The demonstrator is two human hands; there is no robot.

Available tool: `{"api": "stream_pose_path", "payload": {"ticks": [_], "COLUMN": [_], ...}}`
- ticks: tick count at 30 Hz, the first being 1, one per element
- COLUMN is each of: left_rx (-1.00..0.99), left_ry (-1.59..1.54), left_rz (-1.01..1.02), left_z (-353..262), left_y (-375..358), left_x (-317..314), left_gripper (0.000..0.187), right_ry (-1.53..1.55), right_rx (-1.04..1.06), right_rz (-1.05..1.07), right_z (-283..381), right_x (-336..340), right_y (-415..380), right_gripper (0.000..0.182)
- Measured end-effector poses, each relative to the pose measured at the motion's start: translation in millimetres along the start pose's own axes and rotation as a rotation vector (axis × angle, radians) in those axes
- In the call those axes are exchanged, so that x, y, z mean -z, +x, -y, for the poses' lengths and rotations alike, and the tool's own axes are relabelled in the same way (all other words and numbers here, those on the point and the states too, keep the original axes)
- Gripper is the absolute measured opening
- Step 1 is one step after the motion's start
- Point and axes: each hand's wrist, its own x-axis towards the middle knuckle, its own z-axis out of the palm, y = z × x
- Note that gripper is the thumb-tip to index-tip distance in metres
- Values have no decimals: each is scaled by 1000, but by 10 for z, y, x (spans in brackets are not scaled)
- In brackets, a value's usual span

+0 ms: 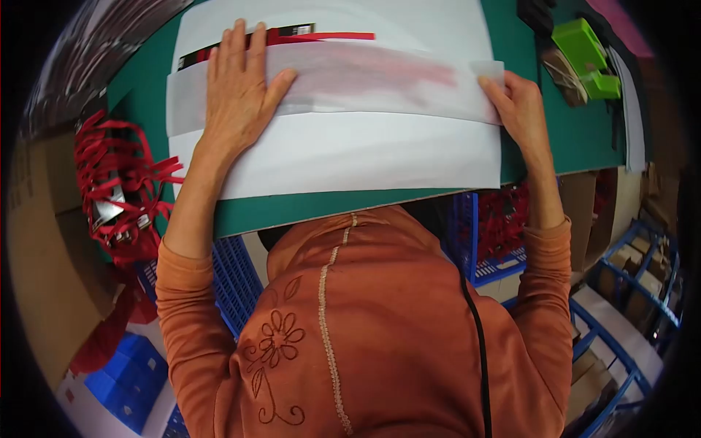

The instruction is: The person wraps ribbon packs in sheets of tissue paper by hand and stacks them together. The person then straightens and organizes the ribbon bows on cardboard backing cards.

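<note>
My left hand (pixel 239 98) lies flat, fingers stretched, across a translucent white sheet (pixel 350 91) that runs from side to side. Its fingertips reach over a black and red card (pixel 296 31) with a red strap (pixel 350 36), which shows past the sheet's far edge. More red shows faintly through the sheet. At the right end, my right hand (pixel 520 106) pinches the sheet between thumb and fingers. Under all this lies a stack of large white sheets (pixel 365 150).
The green table (pixel 314 210) carries a bright green holder (pixel 586 55) at the right. Red straps with tags (pixel 117 182) hang in a bunch at the left edge. Blue crates (pixel 234 277) stand below, one holding red straps (pixel 502 219). Blue racks (pixel 635 270) with boxes stand at the right.
</note>
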Motion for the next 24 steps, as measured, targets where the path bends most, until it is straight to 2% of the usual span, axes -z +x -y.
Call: {"api": "stream_pose_path", "payload": {"ticks": [5,9,10,11,12,13,14,16,17,19,24], "left_rx": [7,20,15,31,40,46,52,34,31,35,17], "left_ry": [-25,10,1,-3,-7,-10,-13,-20,-19,-14,-45], "left_rz": [21,23,21,34,47,62,75,75,75,72,62], "left_z": [-19,-41,-49,-54,-52,-52,-59,-66,-55,-28,38], "left_y": [-14,-7,-19,-26,-19,-6,8,4,-1,1,-5], "left_x": [11,29,32,40,51,62,66,56,46,43,129], "left_gripper": [74,71,71,73,74,75,76,76,76,75,72], "right_ry": [-164,-446,-392,-191,-268,-119,-191,-360,-366,-487,-639], "right_rx": [-78,192,266,263,493,727,649,724,720,492,282], "right_rz": [-82,-476,-520,-400,-386,-387,-126,-217,-224,-67,-95], "right_z": [-35,6,194,431,516,665,851,1048,988,845,399], "right_x": [51,141,81,-79,-436,-820,-1076,-1456,-1460,-1415,-934], "right_y": [-75,-90,-93,-128,-62,-32,-101,-139,-111,4,-29], "right_gripper": [21,17,19,24,28,26,39,54,54,65,65]}}
